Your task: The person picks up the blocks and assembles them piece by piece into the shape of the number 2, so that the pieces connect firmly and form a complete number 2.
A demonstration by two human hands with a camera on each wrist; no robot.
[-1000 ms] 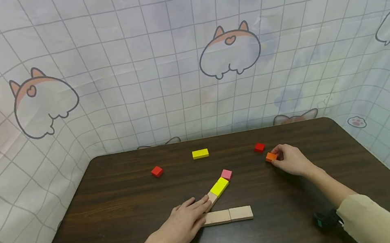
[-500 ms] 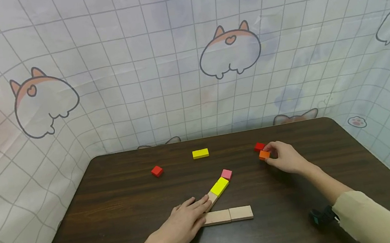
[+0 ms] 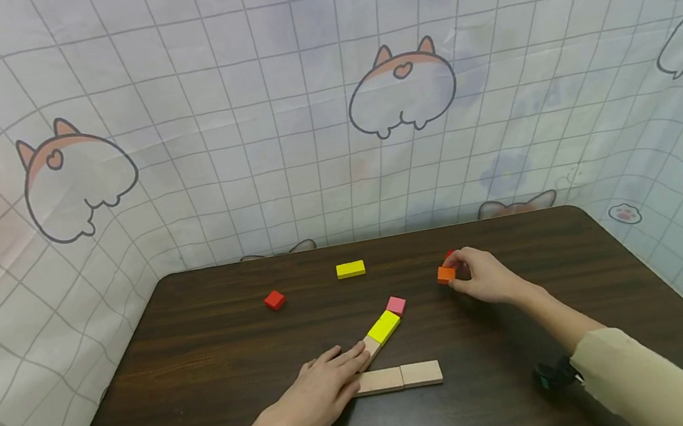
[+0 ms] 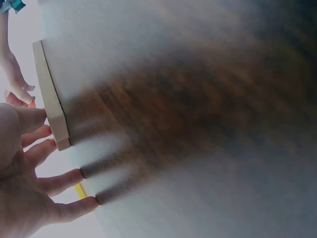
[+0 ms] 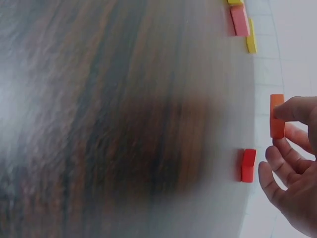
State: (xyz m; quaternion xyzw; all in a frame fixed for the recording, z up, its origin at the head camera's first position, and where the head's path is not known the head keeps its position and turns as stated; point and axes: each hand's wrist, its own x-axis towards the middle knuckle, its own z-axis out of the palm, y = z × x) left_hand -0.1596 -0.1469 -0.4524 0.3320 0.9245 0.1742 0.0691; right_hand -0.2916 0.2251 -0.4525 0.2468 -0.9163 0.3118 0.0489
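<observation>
Between thumb and fingers my right hand (image 3: pixel 484 276) pinches an orange block (image 3: pixel 446 275), raised over the table in the right wrist view. A red block (image 5: pixel 248 165) lies behind that hand, mostly covered by it in the head view. My left hand (image 3: pixel 321 391) rests with fingers spread on the wooden pieces. Under its fingertips a slanted row runs away to the right: a plain wooden block (image 3: pixel 370 350), a yellow block (image 3: pixel 385 327) and a pink block (image 3: pixel 396 306) at the far end. Nearer, two plain wooden blocks (image 3: pixel 422 374) lie end to end, the left one partly hidden by the hand.
At the back of the dark wood table (image 3: pixel 207 374) lies another yellow block (image 3: pixel 350 269). A second red block (image 3: pixel 274 300) sits left of it. A black device (image 3: pixel 555 373) shows at the right sleeve. A grid-patterned cloth (image 3: pixel 280 142) hangs behind the table.
My right hand has carried the orange block leftward, passing in front of the red block and now largely covering it. The left hand and the rows of blocks stay where they were.
</observation>
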